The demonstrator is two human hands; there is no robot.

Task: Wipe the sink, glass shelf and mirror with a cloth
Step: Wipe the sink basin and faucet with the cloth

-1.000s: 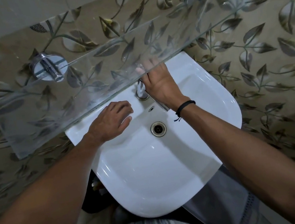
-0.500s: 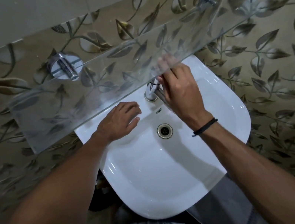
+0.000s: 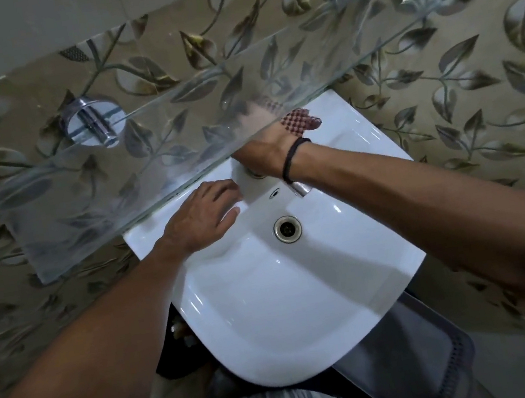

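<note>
The white sink (image 3: 271, 301) fills the middle of the view, and its drain (image 3: 287, 228) serves as the reference for everything else. Behind and left of the drain, the left hand (image 3: 202, 219) lies palm down on the sink's back ledge, its fingers (image 3: 232, 211) loosely extended and holding nothing. Straight behind the drain stands the chrome tap (image 3: 301, 189), mostly covered by the right wrist with its dark band (image 3: 290, 163). The right hand (image 3: 267, 152) reaches further back, behind the drain, under the front edge of the glass shelf (image 3: 145, 169). A reddish waffle-textured cloth (image 3: 301, 121) touches that hand on its far side, behind and slightly right of the drain. The right fingers show only as a blur through the glass, so I cannot tell whether they curl round the cloth.
</note>
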